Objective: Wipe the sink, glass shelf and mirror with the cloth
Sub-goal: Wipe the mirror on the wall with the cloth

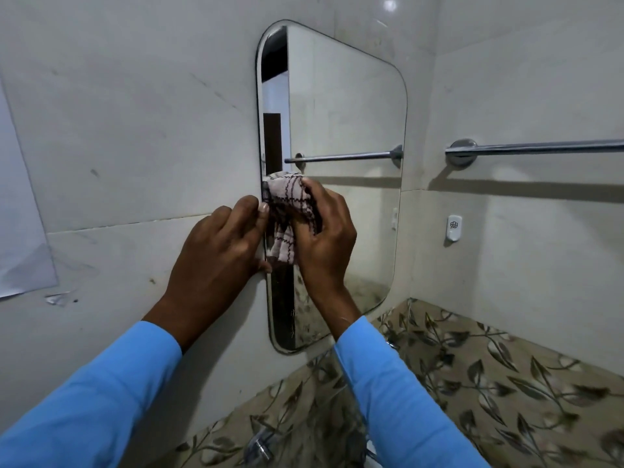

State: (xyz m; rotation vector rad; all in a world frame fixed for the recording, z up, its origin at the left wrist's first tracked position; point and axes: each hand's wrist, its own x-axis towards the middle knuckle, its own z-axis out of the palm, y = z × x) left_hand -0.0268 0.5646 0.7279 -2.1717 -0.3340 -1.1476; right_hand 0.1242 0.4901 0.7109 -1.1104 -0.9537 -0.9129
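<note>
A rounded rectangular mirror [344, 123] hangs on the pale tiled wall. My right hand [324, 238] presses a bunched white cloth with dark checked lines [287, 201] against the mirror's left side, around mid-height. My left hand [216, 248] rests on the wall with its fingertips gripping the mirror's left edge, right beside the cloth. Both arms wear blue sleeves. Neither the sink nor the glass shelf can be made out clearly; only a bit of chrome tap [261, 447] shows at the bottom.
A chrome towel bar [533, 148] is fixed to the right wall, and its reflection shows in the mirror. A small white wall hook [454, 228] sits below it. Leaf-patterned tiles [489, 383] run along the lower wall. A plastic sheet [20, 231] hangs at far left.
</note>
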